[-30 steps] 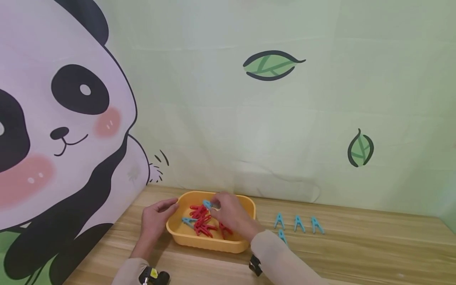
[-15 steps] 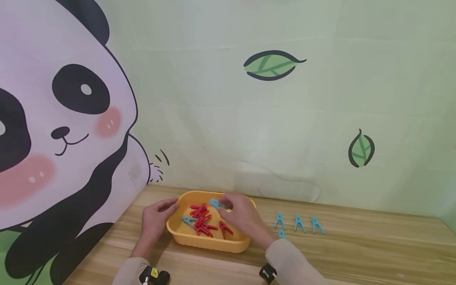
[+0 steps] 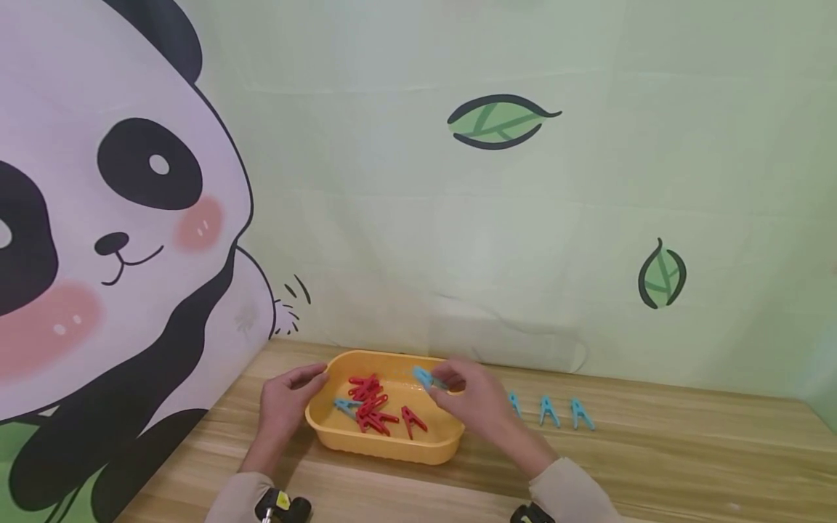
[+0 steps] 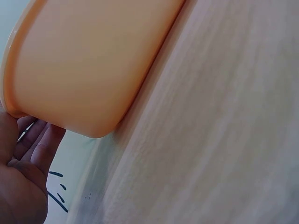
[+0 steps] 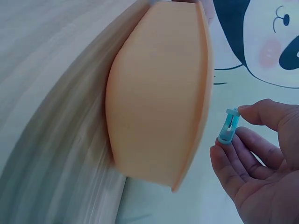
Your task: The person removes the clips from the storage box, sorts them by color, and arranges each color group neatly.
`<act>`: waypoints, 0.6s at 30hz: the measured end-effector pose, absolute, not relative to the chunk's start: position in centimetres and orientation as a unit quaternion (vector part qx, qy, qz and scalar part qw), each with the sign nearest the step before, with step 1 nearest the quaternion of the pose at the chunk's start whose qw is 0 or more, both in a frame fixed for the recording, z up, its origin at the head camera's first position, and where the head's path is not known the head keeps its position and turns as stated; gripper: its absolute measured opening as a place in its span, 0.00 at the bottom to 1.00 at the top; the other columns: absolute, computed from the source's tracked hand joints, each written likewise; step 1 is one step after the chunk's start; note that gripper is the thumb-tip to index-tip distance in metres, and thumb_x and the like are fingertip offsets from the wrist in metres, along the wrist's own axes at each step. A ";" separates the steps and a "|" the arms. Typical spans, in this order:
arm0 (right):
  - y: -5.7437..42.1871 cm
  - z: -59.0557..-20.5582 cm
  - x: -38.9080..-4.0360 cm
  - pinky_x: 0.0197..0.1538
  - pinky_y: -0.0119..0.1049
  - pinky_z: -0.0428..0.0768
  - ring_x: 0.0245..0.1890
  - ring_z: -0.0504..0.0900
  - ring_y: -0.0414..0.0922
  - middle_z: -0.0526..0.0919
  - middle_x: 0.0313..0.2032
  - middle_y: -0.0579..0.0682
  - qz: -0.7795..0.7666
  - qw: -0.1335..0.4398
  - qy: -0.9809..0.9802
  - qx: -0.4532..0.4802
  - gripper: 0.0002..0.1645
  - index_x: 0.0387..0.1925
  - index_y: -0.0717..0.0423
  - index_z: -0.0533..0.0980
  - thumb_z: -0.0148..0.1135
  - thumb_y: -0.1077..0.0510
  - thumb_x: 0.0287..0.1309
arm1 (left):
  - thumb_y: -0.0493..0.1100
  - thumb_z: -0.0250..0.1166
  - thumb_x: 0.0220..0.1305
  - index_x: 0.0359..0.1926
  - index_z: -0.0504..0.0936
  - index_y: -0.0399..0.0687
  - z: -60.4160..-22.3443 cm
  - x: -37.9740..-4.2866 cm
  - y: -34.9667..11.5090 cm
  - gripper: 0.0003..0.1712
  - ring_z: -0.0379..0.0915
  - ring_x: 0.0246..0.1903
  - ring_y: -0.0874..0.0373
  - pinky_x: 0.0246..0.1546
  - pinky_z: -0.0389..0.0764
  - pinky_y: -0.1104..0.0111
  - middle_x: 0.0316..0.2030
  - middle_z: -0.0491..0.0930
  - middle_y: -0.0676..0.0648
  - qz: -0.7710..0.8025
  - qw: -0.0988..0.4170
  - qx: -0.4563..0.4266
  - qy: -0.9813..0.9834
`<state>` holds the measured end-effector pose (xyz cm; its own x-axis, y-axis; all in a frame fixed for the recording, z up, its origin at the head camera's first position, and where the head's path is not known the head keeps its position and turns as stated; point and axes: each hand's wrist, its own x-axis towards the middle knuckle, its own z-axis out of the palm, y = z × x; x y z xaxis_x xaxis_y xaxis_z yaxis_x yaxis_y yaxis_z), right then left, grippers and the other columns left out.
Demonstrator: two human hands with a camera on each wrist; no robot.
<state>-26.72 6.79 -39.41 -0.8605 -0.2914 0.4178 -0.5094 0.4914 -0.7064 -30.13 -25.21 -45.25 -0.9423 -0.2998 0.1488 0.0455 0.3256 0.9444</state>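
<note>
My right hand (image 3: 480, 396) pinches a blue clothes peg (image 3: 423, 376) above the right end of a yellow plastic basin (image 3: 386, 448). In the right wrist view, this blue peg (image 5: 229, 127) sits between thumb and fingertips, apart from the basin wall (image 5: 156, 93). At the basin's left end, my left hand (image 3: 282, 407) holds the rim, thumb at the edge and fingers against the outer wall (image 4: 84, 70). Several red pegs (image 3: 374, 416) lie heaped inside with a blue peg (image 3: 346, 407) beside them. One red peg (image 3: 413, 421) lies apart to their right.
On the wooden table (image 3: 686, 450), right of the basin, stand more blue pegs (image 3: 548, 412) in a row; my right hand and forearm partly cover that area. A pale wall sheet (image 3: 366, 218) with a printed panda (image 3: 131, 240) rises behind and at the left.
My right hand has drawn back to the right with the blue peg, from over the heap to the basin's right end. The left hand stays at the rim.
</note>
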 end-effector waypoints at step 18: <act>12.5 -39.9 -24.7 0.47 0.35 0.85 0.41 0.85 0.41 0.88 0.41 0.45 0.458 0.102 -0.863 0.188 0.11 0.47 0.57 0.85 0.75 0.63 0.64 | 0.42 0.73 0.72 0.57 0.88 0.36 -45.4 -30.3 -25.2 0.18 0.81 0.57 0.48 0.45 0.79 0.83 0.56 0.87 0.39 -0.576 0.161 0.074 -0.798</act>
<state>-24.74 12.55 -39.94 -0.9088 -0.2304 0.3477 -0.4171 0.5099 -0.7523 -30.30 -25.17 -45.42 -0.9373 -0.3033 0.1716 0.0674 0.3255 0.9431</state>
